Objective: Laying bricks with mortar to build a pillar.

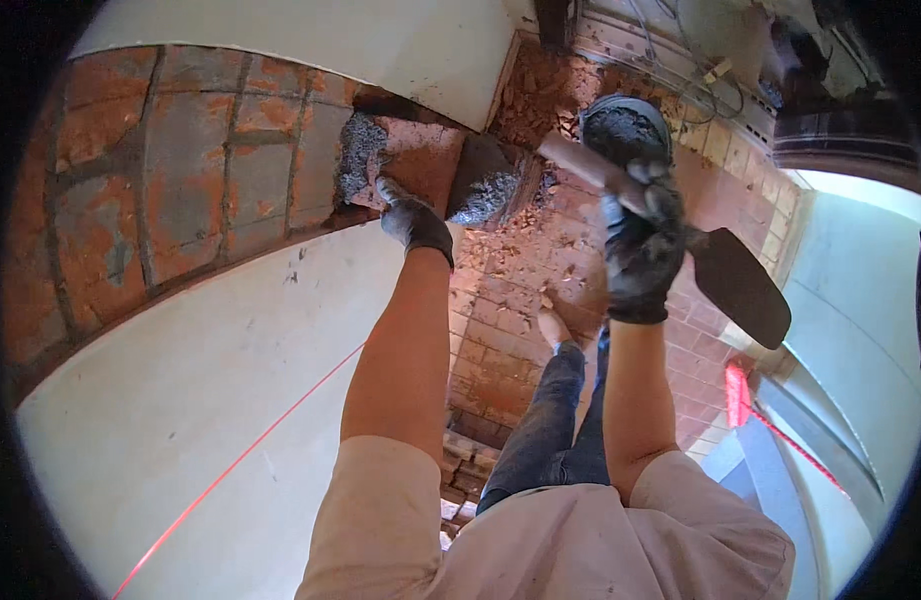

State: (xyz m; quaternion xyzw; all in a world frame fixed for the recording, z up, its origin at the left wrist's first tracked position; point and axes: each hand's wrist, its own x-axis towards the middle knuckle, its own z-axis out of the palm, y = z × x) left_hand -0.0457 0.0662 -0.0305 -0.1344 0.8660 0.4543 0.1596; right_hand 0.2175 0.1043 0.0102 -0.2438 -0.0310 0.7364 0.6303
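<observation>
My left hand (417, 222), in a dark grey glove, grips the near edge of a reddish brick (418, 150) at the end of the brick course. Wet grey mortar (360, 155) lies against the brick's left side. On its right is a dark, flat-faced piece (485, 165) with more mortar along its lower edge; its kind is unclear. A trowel (745, 290) is in my gloved right hand (642, 235), fingers wrapped round it, its wooden handle pointing up-left and its dark blade down-right. Just beyond that hand stands a bucket (625, 105) holding grey mortar, partly hidden by the glove.
A mortar-smeared brick course (190, 150) runs left between pale wall faces (220, 400). A red string (250, 450) crosses the near face. Rubble (540, 100) litters the tiled floor (510, 310). At right are a red brush-like object (737, 395) and pale curved panels (850, 290).
</observation>
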